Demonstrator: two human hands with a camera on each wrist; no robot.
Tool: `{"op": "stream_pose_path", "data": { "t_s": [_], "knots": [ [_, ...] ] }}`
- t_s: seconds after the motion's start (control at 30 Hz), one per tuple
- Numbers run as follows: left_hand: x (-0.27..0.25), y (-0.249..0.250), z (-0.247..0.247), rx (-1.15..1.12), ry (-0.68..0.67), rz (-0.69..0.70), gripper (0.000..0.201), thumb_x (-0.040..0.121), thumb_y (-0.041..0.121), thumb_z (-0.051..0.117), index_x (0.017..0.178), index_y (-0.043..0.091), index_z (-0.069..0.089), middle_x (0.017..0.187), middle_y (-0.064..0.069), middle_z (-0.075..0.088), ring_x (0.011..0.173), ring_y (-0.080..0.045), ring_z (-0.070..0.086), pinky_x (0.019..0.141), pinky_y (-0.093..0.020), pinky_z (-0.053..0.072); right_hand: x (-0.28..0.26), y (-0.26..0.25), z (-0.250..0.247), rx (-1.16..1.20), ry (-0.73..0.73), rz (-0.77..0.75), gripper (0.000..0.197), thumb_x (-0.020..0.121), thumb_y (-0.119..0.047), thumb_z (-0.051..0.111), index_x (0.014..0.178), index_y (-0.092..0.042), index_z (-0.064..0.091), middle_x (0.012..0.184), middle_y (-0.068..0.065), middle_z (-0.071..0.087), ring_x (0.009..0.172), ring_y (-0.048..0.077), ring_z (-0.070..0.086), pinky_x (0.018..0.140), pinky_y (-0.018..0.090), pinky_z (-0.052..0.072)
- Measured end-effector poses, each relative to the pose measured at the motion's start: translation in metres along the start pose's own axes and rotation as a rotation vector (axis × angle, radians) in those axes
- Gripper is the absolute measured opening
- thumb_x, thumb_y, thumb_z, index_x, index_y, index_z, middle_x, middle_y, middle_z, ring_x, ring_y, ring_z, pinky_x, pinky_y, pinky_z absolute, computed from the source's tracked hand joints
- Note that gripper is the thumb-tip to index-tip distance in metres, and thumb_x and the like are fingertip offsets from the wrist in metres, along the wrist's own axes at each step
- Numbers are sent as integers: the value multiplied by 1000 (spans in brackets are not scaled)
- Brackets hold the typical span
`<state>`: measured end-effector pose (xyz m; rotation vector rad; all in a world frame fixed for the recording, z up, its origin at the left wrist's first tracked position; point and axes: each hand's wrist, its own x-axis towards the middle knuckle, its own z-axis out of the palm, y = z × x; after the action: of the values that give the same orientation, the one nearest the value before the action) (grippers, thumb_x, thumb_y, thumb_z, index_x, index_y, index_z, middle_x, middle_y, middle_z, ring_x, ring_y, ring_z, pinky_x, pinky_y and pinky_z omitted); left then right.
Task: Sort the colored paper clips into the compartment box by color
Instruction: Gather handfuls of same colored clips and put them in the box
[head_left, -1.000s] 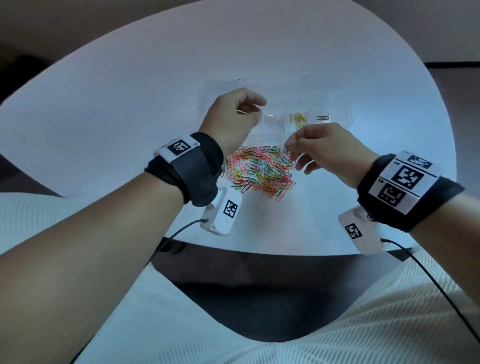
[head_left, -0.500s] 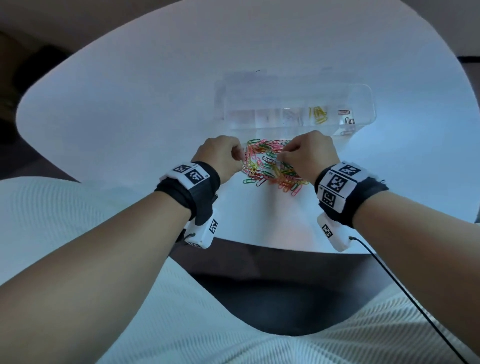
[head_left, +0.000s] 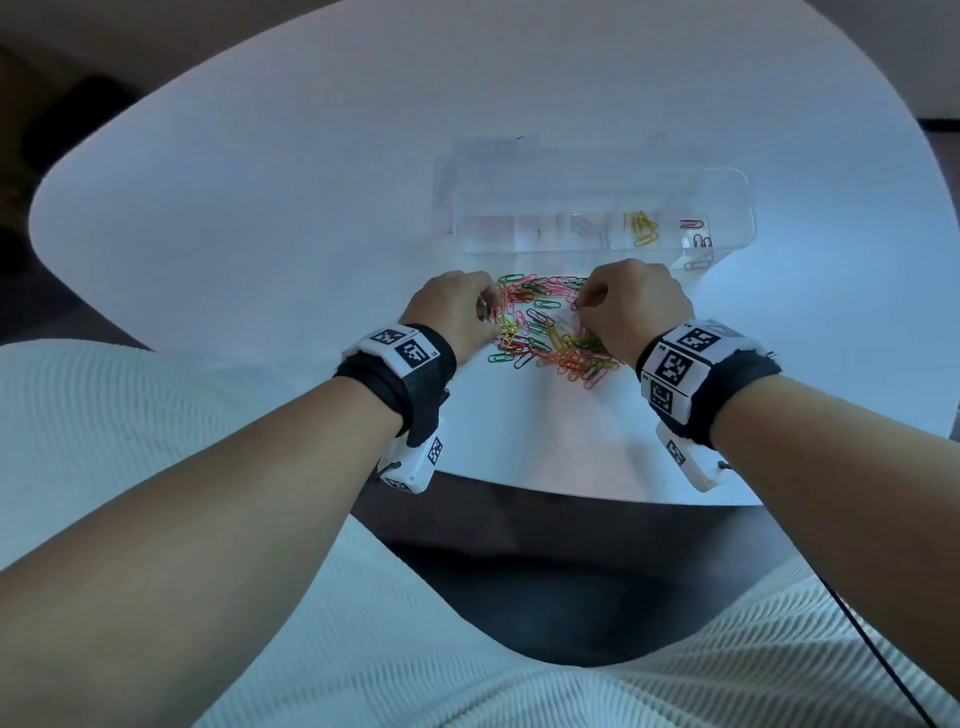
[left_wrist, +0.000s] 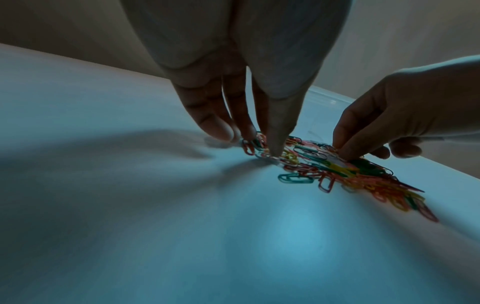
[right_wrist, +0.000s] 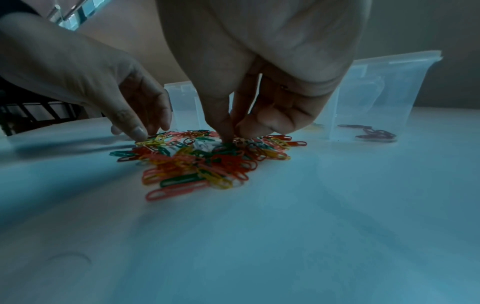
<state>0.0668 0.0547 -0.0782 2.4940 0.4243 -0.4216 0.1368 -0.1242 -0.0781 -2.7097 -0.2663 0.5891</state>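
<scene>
A heap of coloured paper clips (head_left: 550, 332) (left_wrist: 337, 170) (right_wrist: 207, 162) lies on the white table, just in front of the clear compartment box (head_left: 748, 208) (right_wrist: 376, 92). One compartment holds yellow clips (head_left: 644, 228); the rightmost holds dark red clips (head_left: 696, 234) (right_wrist: 374, 132). My left hand (head_left: 488, 306) (left_wrist: 259, 142) (right_wrist: 140, 131) reaches down with straight fingers and touches clips at the heap's left edge. My right hand (head_left: 579, 304) (left_wrist: 342, 150) (right_wrist: 231, 137) pinches a clip at the heap's far right side between thumb and forefinger.
The round white table (head_left: 260, 208) stretches bare to the left and behind the box. Its near edge (head_left: 545, 488) runs just below my wrists, and a cable (head_left: 872, 649) hangs from the right wrist camera.
My left hand came back from the box to the heap's left edge. My right hand dropped onto the heap. In the last half second both hands stayed nearly still.
</scene>
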Motion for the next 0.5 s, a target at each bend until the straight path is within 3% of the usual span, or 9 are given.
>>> {"op": "stream_pose_path", "data": {
  "t_s": [0.23, 0.33, 0.5],
  "knots": [
    [1, -2, 2, -29, -8, -11, 21, 82, 7, 63, 97, 21, 65, 88, 2, 66, 83, -17, 62, 77, -27, 50, -4, 1, 5, -29, -24, -83, 12, 83, -31, 67, 91, -26, 73, 87, 2, 69, 78, 25, 62, 64, 25, 43],
    [0, 6, 3, -12, 4, 74, 21, 83, 9, 61, 99, 21, 64, 92, 3, 62, 81, -13, 55, 74, -24, 43, -4, -1, 7, -69, -7, -123, 13, 86, -29, 63, 93, -26, 73, 90, 5, 70, 80, 29, 63, 64, 27, 45],
    [-1, 28, 15, -30, -2, 219, 22, 84, 11, 62, 105, 17, 65, 97, -1, 62, 87, -17, 56, 81, -28, 47, -8, -1, 6, -60, 7, -126, 16, 87, -32, 62, 98, -27, 72, 92, 8, 69, 79, 28, 61, 65, 27, 44]
  ]
}}
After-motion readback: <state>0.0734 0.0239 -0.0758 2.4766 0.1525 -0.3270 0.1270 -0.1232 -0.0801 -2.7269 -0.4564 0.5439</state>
